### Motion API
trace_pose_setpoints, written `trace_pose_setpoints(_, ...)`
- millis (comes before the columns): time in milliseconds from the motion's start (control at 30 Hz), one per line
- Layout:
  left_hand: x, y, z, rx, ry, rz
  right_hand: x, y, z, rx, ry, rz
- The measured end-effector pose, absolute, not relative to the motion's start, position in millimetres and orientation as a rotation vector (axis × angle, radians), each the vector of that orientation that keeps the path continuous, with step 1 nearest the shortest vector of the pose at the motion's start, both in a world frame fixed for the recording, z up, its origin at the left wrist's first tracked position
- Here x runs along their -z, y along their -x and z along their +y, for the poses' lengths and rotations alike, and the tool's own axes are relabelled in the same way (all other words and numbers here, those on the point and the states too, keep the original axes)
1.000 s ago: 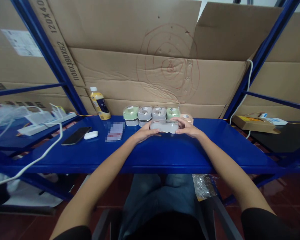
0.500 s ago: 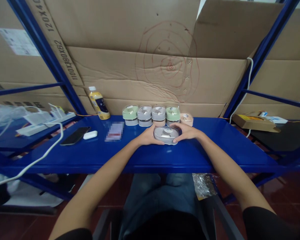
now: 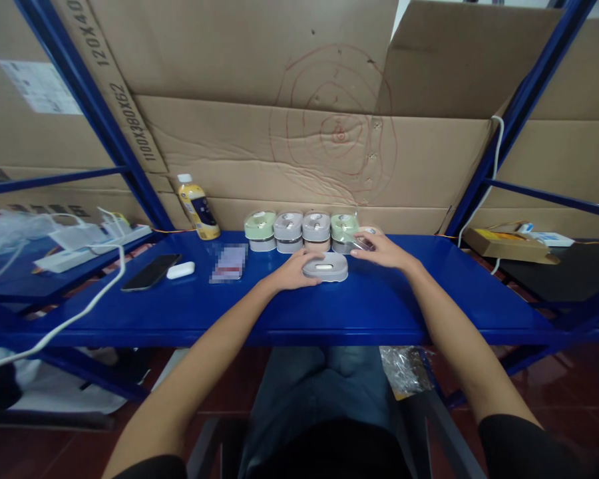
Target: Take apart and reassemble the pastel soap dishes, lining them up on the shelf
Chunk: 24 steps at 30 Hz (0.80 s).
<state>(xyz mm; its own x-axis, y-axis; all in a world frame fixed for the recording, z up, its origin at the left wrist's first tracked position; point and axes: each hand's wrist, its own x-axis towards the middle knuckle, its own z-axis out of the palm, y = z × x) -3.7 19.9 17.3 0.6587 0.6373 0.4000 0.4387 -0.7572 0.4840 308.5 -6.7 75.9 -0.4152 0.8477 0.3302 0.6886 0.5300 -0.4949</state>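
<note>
Your left hand [image 3: 293, 271] sits at the left end of a grey oval plastic container [image 3: 325, 267] on the shelf, front and centre. The container lies flat, its long axis running left to right along the shelf edge, with a small pale latch [image 3: 322, 266] on top. Your left fingers [image 3: 311, 265] rest extended against it, released, not clenched.

Your right hand [image 3: 384, 252] is up and to the right of the container, apart from it. Its fingertips [image 3: 367, 243] meet a clear plastic piece [image 3: 358, 244]. It looks pinched, though glare makes it hard to be sure, so you cannot tell if it is gripped.

Behind, against the cardboard, stand five round lidded tubs in a row: two pale green, two grey, one peach [image 3: 372, 230], partly behind your fingers.

Left of them on the blue steel shelf [image 3: 419, 299]: one yellow-labelled bottle [image 3: 198, 216], one blurred card [image 3: 228, 263], one black phone [image 3: 151, 271], one white earbud case [image 3: 180, 269].
</note>
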Motion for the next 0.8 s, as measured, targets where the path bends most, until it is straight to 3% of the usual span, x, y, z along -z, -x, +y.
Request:
trace_pose_setpoints(200, -15.9, 4.0, 19.9, -0.79, -2.558, 0.909, -85.3, -331.4, -5.3, -0.696, 1.721, -2.252)
trace_pose_setpoints(367, -17.8, 2.0, 19.2, -0.837, -2.56, 0.873, -83.9, -334.6, 0.7, -0.579, 1.865, -2.295)
trace_pose_setpoints(800, -33.7, 20.8, 30.7, -1.298, -2.375, 1.323, -65.2, -351.7, 20.7, -0.453, 1.62, -2.412)
